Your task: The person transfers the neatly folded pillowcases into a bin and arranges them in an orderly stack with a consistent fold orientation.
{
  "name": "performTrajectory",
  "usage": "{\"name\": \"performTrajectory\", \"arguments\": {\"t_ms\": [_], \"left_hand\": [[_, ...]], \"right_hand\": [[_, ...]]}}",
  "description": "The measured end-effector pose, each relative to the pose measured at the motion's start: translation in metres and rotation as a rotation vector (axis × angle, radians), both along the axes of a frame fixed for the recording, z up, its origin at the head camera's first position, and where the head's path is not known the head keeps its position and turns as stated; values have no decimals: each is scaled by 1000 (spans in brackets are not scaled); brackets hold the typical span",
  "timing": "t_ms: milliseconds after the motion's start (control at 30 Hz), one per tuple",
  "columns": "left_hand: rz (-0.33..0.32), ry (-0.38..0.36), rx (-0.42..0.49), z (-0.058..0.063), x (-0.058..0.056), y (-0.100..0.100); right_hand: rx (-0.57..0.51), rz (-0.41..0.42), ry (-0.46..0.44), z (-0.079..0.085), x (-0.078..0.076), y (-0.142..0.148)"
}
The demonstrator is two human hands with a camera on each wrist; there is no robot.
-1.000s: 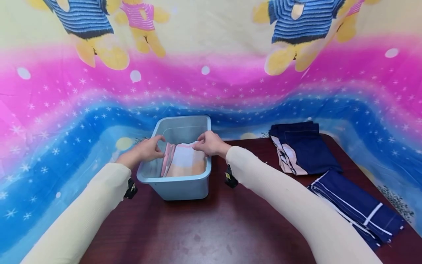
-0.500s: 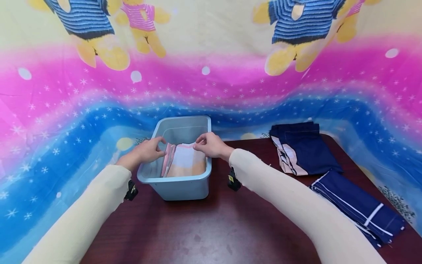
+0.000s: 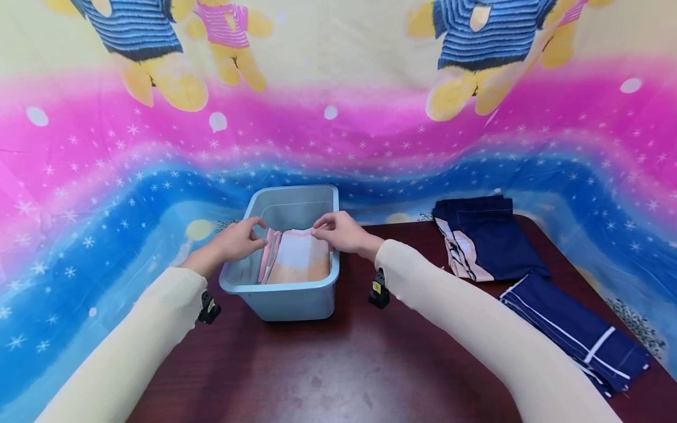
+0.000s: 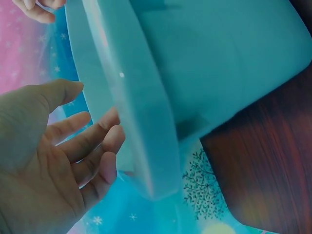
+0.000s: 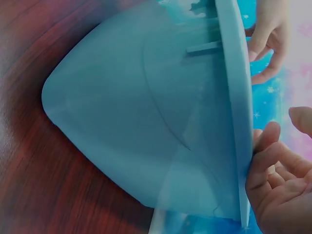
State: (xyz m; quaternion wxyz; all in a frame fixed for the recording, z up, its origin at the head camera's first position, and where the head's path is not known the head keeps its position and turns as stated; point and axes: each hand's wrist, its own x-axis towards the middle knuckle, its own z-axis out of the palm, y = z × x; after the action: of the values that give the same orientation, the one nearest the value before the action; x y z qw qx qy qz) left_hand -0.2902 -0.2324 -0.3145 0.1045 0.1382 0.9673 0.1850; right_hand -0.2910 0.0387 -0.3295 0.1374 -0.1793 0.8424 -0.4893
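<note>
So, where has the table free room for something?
Bare tabletop lies before the plastic bin, between the sleeves, and also between bin and folded navy cloths. Crowded: the right end, under those cloths, and the bin, holding folded pastel cloths.

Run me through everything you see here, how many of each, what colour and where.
Bin: one, grey-blue, on the table left of centre
Folded cloth: at least one, white, peach and pink, inside the bin
Folded navy cloths: two, at the right; the farther one with a pale print, the nearer one with white stripes
Table: one, dark red-brown, under it all
Backdrop: seemingly one, blue, pink and cream, behind the table
Wrist devices: two, black, left and right
Sleeves: two, cream, left and right
Hands: two, bare, left and right, at opposite sides of the bin
</note>
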Motion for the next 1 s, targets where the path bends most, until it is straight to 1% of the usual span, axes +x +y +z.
{"name": "performTrajectory", "arguments": {"t_ms": [167,300,600,800,1000], "left_hand": [[-34,36,20,3,4,5],[-52,52,42,2,7,10],[-64,90,94,2,20,23],[-63,96,127,5,28,31],[-83,104,166,8,35,38]], "right_hand": [[-29,2,-16,3,2,8],[-35,11,-18,2,4,17],[-17,29,4,5,11,36],[-13,41,11,7,17,47],[-31,56,16,8,22,57]]}}
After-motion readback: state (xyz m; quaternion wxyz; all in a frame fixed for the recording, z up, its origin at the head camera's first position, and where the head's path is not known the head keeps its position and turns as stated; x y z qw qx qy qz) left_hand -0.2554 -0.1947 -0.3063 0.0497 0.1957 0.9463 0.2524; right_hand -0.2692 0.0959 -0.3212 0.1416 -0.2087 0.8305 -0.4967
